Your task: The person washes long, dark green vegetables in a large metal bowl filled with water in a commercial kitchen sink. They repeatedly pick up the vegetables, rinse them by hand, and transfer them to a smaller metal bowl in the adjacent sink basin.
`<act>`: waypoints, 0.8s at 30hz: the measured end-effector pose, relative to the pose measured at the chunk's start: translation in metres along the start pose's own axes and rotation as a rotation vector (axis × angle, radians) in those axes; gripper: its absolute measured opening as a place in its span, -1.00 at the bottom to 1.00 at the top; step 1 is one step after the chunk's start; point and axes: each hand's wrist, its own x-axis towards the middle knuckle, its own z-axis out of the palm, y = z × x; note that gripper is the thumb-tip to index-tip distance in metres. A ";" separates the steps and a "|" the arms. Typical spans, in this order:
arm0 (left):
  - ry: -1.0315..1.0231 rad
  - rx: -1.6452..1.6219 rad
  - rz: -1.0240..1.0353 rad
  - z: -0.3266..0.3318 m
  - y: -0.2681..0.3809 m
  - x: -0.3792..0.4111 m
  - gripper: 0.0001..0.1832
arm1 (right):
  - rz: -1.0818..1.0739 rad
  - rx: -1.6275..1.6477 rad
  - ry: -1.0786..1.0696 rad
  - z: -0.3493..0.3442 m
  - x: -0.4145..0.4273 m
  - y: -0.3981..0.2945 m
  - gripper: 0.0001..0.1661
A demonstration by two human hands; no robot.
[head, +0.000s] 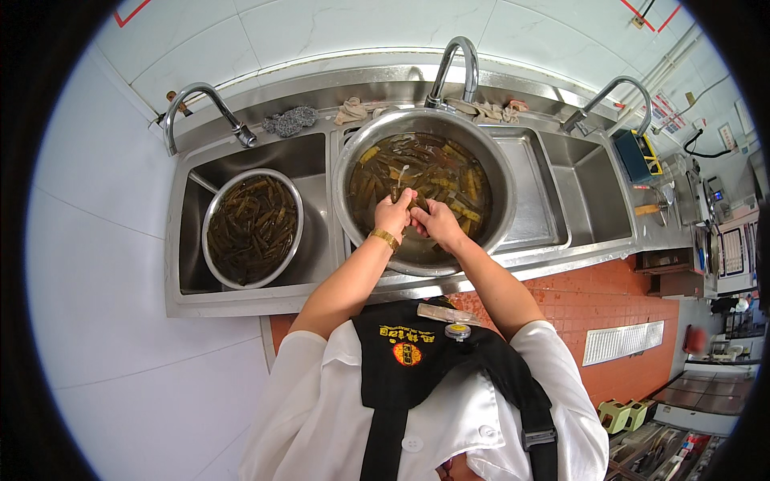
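Observation:
Both hands meet over a large round steel basin (505,204) of water filled with dark brown-green strips of what look like soaked vegetables (415,153). My left hand (394,213), with a gold-coloured band at the wrist, is closed around a few dark strips (418,201). Pressed up against it, my right hand (438,223) pinches the same strips from the other side. My fingers partly cover these pieces, so their number cannot be told. Some strips in the water are yellowish, and a pale scrap (403,171) lies just beyond my left thumb.
In the left sink (316,210) stands a smaller steel bowl (299,225) of similar strips. Three curved taps (454,60) rise along the back, with a steel-wool scourer (290,122) and wet cloths (490,111) on the ledge. A shallow steel tray (529,180) and another sink (586,186) lie rightward.

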 end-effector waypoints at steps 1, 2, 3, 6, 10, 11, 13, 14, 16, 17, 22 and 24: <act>0.008 -0.038 -0.013 -0.001 -0.002 0.002 -0.78 | 0.017 -0.071 0.016 -0.001 -0.001 0.000 -0.77; 0.016 -0.077 -0.027 -0.001 -0.004 0.003 -0.77 | -0.011 -0.156 0.038 -0.002 0.000 0.002 -0.74; 0.022 -0.113 -0.041 0.000 -0.004 0.003 -0.75 | -0.038 -0.240 0.062 -0.002 0.002 0.006 -0.71; 0.060 -0.115 -0.125 0.001 -0.003 0.004 -0.71 | -0.213 -0.529 0.129 -0.003 0.006 0.017 -0.65; 0.127 -0.070 -0.207 -0.002 -0.003 0.012 -0.63 | -0.236 -0.808 0.061 -0.002 -0.001 0.003 -0.59; 0.128 -0.002 -0.204 -0.004 -0.004 0.012 -0.61 | -0.242 -0.869 0.014 -0.001 -0.002 0.000 -0.60; 0.124 0.139 -0.196 -0.004 -0.005 0.011 -0.59 | -0.251 -0.991 -0.074 -0.003 -0.004 -0.005 -0.62; 0.158 0.127 -0.136 -0.003 -0.008 0.014 -0.58 | -0.314 -0.990 -0.127 -0.004 -0.001 0.002 -0.64; 0.225 0.102 -0.016 0.001 -0.013 0.017 -0.56 | -0.440 -0.983 -0.231 -0.006 0.004 0.017 -0.67; 0.192 0.099 -0.026 -0.003 -0.011 0.019 -0.57 | -0.421 -0.841 -0.201 -0.011 0.006 0.023 -0.70; 0.055 0.057 -0.109 -0.002 0.027 0.000 -0.61 | 0.134 0.363 -0.164 -0.028 0.004 0.007 -0.75; -0.060 0.159 -0.113 -0.001 0.028 -0.005 -0.70 | 0.084 0.533 -0.142 -0.027 -0.001 -0.003 -0.74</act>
